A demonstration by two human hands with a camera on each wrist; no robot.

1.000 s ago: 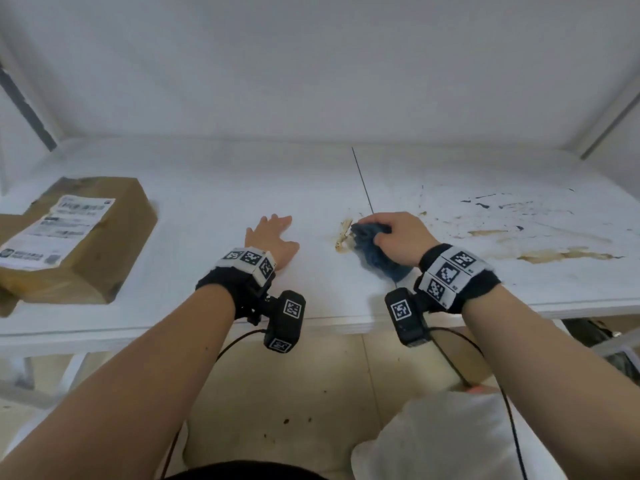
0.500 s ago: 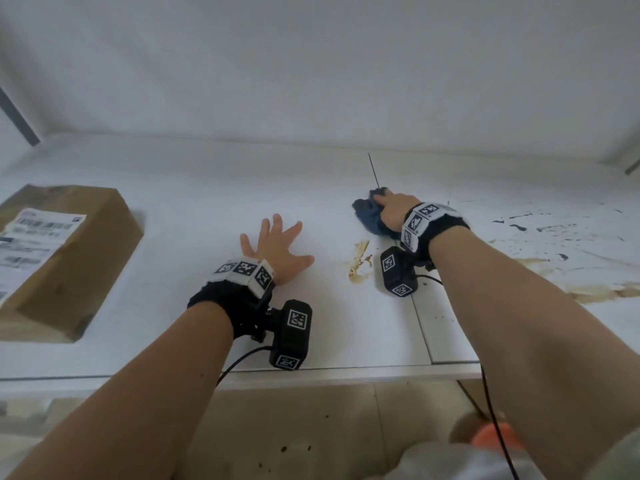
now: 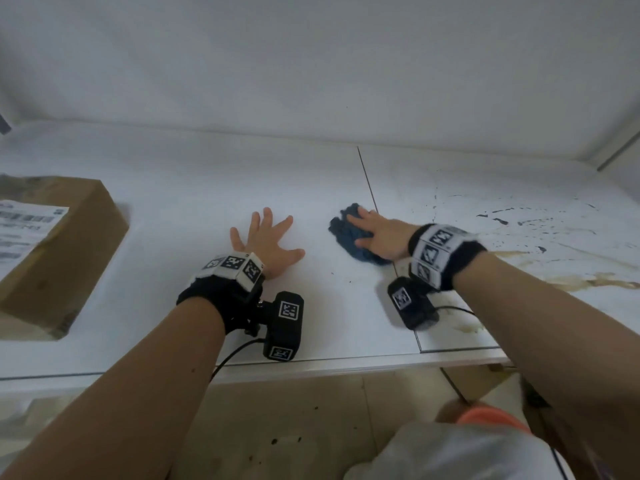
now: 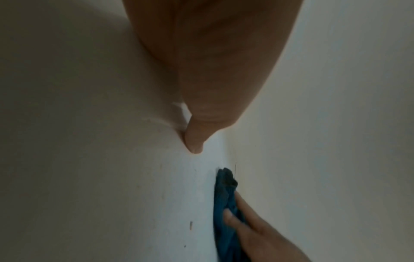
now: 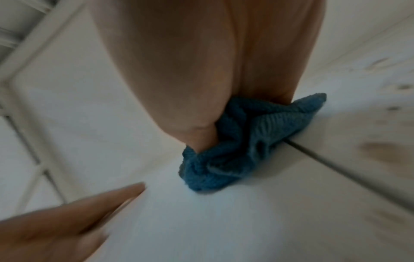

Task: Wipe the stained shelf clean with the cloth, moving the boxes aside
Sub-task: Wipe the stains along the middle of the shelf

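Observation:
The white shelf [image 3: 180, 188] carries brown stains [image 3: 588, 282] and dark splatter [image 3: 498, 220] on its right half. My right hand [image 3: 377, 233] presses a crumpled blue cloth [image 3: 346, 233] flat onto the shelf just left of the panel seam [image 3: 369, 188], fingers stretched over it. The right wrist view shows the cloth [image 5: 235, 150] bunched under the palm and thumb. My left hand [image 3: 266, 237] lies flat on the shelf with fingers spread, a little left of the cloth, holding nothing. A brown cardboard box [image 3: 59, 254] with a white label sits at the far left.
The shelf's back wall [image 3: 311, 81] rises close behind both hands. A shelf post [image 3: 620, 150] stands at the back right. Below the front edge [image 3: 346, 367] I see tan floor tiles [image 3: 277, 427] and a camera cable [image 3: 453, 386].
My right hand has swept the cloth back toward me and left over the small brown stain beside the seam, which no longer shows. The left hand has stayed put.

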